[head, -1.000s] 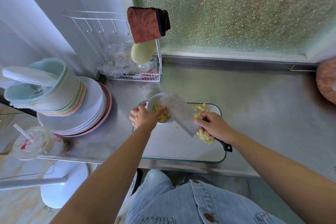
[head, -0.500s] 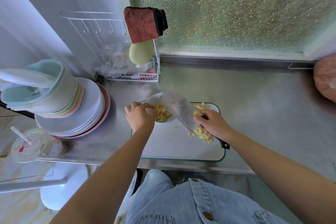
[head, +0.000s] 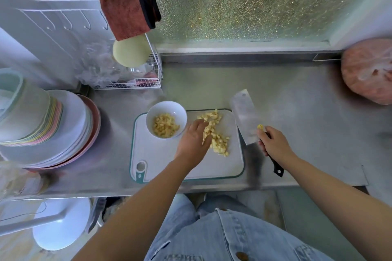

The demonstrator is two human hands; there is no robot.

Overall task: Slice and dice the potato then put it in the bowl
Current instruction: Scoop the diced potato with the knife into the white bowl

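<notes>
A white bowl (head: 166, 110) partly filled with diced potato stands on the back left corner of the white cutting board (head: 161, 154). A loose heap of diced potato (head: 217, 133) lies on the board to the bowl's right. My left hand (head: 194, 141) lies flat over the left side of that heap, fingers fairly straight. My right hand (head: 274, 144) grips the black handle of a cleaver (head: 244, 116), held just past the board's right edge, blade pointing away. A potato bit sticks near the blade's base.
A tall stack of plates and bowls (head: 48, 125) fills the counter's left end. A white wire rack (head: 129, 82) with a red cloth (head: 127, 12) stands at the back left. A pink bagged object (head: 369, 70) sits at the far right. The steel counter's front edge runs below the board.
The cleaver has swung from over the bowl to the right of the board. My left hand left the bowl and came down onto the potato heap.
</notes>
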